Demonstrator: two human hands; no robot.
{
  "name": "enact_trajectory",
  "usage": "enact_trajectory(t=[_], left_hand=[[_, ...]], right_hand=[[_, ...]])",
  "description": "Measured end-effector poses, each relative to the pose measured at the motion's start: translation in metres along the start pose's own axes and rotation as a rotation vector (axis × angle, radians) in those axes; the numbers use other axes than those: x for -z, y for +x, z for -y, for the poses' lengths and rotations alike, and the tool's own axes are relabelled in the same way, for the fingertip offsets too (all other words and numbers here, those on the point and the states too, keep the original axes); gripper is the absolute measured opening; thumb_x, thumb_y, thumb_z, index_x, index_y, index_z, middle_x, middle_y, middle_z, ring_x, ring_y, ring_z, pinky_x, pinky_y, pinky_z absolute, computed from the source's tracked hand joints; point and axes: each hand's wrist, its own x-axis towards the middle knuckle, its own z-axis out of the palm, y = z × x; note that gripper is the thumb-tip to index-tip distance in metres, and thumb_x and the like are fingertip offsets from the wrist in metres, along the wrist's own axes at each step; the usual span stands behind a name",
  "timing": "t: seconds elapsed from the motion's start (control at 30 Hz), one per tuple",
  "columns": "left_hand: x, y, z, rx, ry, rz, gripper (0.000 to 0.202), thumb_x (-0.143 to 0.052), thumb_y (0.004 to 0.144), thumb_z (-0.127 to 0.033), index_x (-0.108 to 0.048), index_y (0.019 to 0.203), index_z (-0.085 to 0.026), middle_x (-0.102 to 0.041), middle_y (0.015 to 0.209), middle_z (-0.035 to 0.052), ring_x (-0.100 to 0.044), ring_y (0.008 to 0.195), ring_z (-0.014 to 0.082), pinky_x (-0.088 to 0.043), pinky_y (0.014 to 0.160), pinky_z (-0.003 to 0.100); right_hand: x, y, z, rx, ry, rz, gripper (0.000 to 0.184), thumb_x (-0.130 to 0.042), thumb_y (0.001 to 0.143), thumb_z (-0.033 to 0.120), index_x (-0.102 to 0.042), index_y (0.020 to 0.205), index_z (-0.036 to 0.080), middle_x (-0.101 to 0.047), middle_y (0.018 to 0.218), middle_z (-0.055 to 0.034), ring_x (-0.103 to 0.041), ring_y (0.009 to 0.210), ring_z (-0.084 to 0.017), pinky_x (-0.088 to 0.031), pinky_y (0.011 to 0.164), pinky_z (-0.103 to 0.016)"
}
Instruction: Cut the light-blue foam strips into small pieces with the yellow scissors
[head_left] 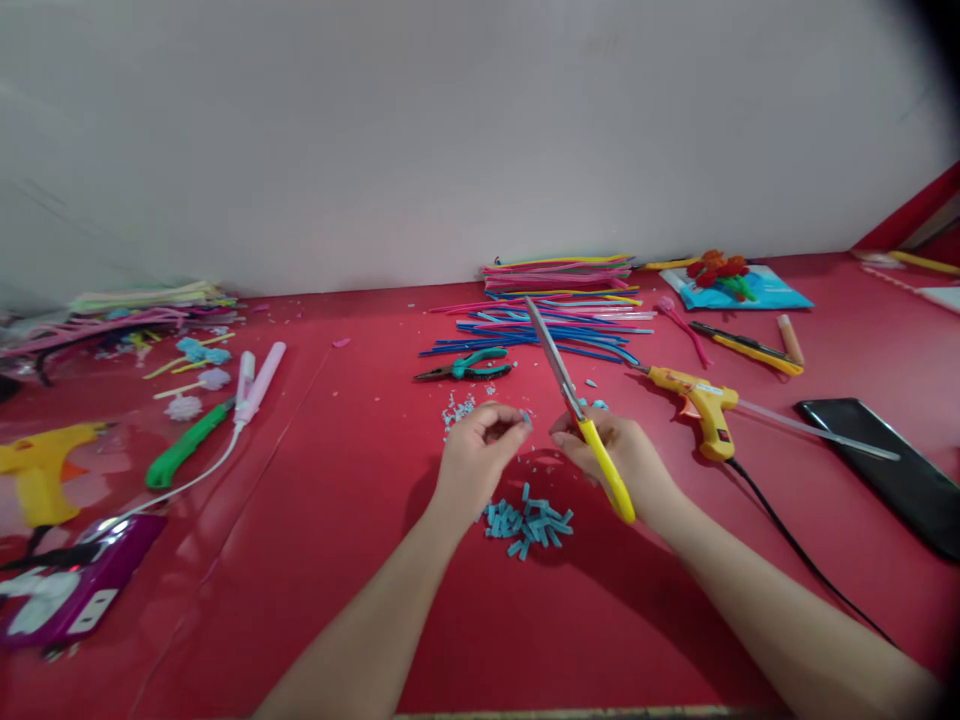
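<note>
Your left hand [478,450] pinches a small bluish piece [526,418] between thumb and fingers. Just to its right, your right hand [626,462] grasps yellow-handled scissors [592,440], blades pointing away from you. Nearer you than both grips lies a pile of short blue pieces [529,522]; beyond your left grip, pliers [465,368]; right of your right grip, a yellow glue gun [701,403].

Left fingers [513,437] partly hide a small piece [526,418].
</note>
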Motion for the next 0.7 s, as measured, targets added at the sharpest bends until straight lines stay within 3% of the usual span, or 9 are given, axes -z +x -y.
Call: enact_trajectory(t=[0.13, 0.3, 0.43, 0.57, 0.7], left_hand=[[-0.0085, -0.0073, -0.0003, -0.206, 0.263, 0.113, 0.005, -0.053, 0.070, -0.018, -0.058, 0.069, -0.018, -0.055, 0.069, 0.0016, -0.050, 0.065, 0.0133, -0.040, 0.063, 0.026], [-0.0114, -0.0112, 0.0014, -0.235, 0.404, 0.226, 0.008, -0.051, 0.068, -0.012, -0.056, 0.068, -0.018, -0.054, 0.068, 0.0012, -0.050, 0.064, 0.0133, -0.039, 0.062, 0.025], [-0.0082, -0.0097, 0.0015, -0.251, 0.480, 0.213, 0.007, -0.049, 0.070, -0.013, -0.053, 0.068, -0.018, -0.054, 0.069, 0.0008, -0.050, 0.067, 0.0132, -0.038, 0.063, 0.025], [-0.0071, -0.0087, 0.0014, -0.273, 0.503, 0.152, 0.007, -0.048, 0.072, -0.016, -0.053, 0.068, -0.019, -0.053, 0.069, 0.0010, -0.049, 0.067, 0.0138, -0.038, 0.064, 0.026], [-0.0083, -0.0106, 0.0003, -0.262, 0.505, 0.190, 0.007, -0.049, 0.072, -0.016, -0.053, 0.068, -0.019, -0.053, 0.069, 0.0012, -0.050, 0.068, 0.0141, -0.038, 0.064, 0.026]], right_hand=[[-0.0020, -0.0003, 0.0006, -0.011, 0.137, 0.037, 0.014, -0.051, 0.065, 0.032, -0.051, 0.069, 0.018, -0.037, 0.047, 0.0066, -0.033, 0.042, -0.007, -0.027, 0.040, -0.019], [-0.0026, 0.0008, -0.0036, 0.036, 0.117, -0.021, 0.009, -0.052, 0.062, 0.023, -0.044, 0.061, 0.018, -0.039, 0.052, 0.0057, -0.035, 0.048, -0.007, -0.028, 0.044, -0.019], [0.0017, 0.0016, -0.0050, -0.026, 0.133, -0.099, 0.016, -0.051, 0.064, 0.029, -0.040, 0.060, 0.020, -0.033, 0.044, 0.0075, -0.032, 0.041, -0.006, -0.026, 0.040, -0.019], [0.0010, 0.0035, -0.0076, -0.017, 0.087, -0.017, 0.017, -0.051, 0.064, 0.030, -0.039, 0.058, 0.019, -0.038, 0.047, 0.0062, -0.033, 0.042, -0.006, -0.025, 0.040, -0.019], [-0.0033, 0.0035, -0.0080, 0.030, 0.078, 0.020, 0.014, -0.051, 0.063, 0.029, -0.042, 0.059, 0.018, -0.043, 0.054, 0.0044, -0.037, 0.048, -0.007, -0.027, 0.043, -0.019]])
